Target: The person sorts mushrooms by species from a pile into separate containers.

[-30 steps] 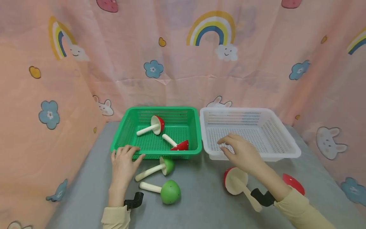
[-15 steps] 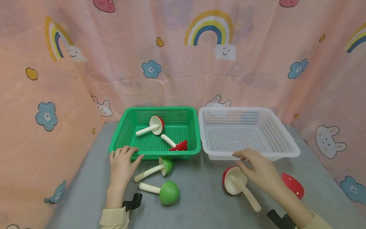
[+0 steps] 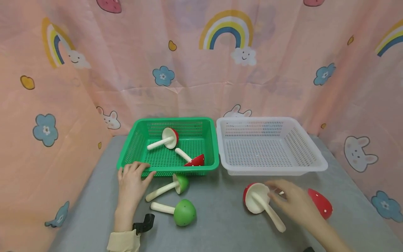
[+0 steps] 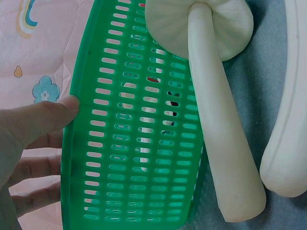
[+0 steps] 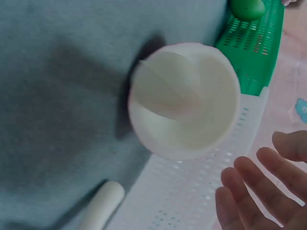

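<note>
red-capped toy mushroom (image 3: 259, 200): lay on the grey cloth (image 3: 220, 217) in front of the white basket (image 3: 277, 170), pale underside showing, stem slanting toward me and to the right. my right hand (image 3: 294, 202) was just beside it, blurred in the head view; fingers parted, loosely bent, holding nothing. right wrist view showed a gap between fingertips and cap.

judgement: stem looked a surer hold than the wide cap; best pinched close under the cap, to limit swing. a second red-capped mushroom (image 3: 320, 204) lay partly hidden by the same hand, so i could easily have nudged it.

my left hand (image 3: 130, 183) gripped the near rim of the green basket (image 3: 167, 168), thumb outside, fingers over the edge. two green-capped mushrooms (image 3: 185, 212) lay before that basket; two more red-capped ones (image 3: 170, 138) lay inside.
</note>
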`<move>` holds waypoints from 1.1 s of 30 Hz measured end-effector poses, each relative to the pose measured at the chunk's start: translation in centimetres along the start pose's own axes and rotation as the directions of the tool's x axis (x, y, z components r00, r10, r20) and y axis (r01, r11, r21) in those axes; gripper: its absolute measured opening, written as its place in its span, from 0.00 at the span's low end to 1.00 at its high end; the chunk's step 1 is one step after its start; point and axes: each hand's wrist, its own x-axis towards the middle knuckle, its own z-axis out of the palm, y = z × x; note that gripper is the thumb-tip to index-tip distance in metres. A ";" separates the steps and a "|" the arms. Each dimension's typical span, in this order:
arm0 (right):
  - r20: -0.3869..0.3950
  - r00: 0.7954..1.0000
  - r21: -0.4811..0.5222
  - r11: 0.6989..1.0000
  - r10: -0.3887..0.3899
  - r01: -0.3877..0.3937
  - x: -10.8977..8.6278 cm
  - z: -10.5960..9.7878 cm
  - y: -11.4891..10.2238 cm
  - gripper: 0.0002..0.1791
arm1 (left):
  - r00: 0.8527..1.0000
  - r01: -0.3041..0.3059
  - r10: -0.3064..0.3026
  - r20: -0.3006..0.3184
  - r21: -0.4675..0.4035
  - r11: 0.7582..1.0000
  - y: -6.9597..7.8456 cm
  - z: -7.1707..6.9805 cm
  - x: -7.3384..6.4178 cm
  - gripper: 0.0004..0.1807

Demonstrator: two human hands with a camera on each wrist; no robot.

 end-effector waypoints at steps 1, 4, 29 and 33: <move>0.012 1.000 -0.006 1.000 0.007 -0.006 -0.1 0.1 0.1 0.17 | 1.000 -0.001 0.001 -0.002 0.001 1.000 0.0 0.0 0.0 0.17; 0.028 1.000 -0.017 1.000 0.010 -0.010 -0.6 0.6 0.6 0.17 | 1.000 -0.004 0.004 -0.007 0.003 1.000 -0.1 0.0 0.0 0.17; 0.248 0.967 0.288 0.949 0.056 -0.129 -2.2 3.0 2.2 0.22 | 1.000 0.004 -0.004 0.006 -0.002 1.000 -0.1 0.0 0.0 0.17; 0.260 0.962 0.265 0.953 0.078 -0.148 -2.3 3.2 2.1 0.22 | 1.000 0.000 0.000 0.001 0.001 1.000 0.0 0.0 0.0 0.17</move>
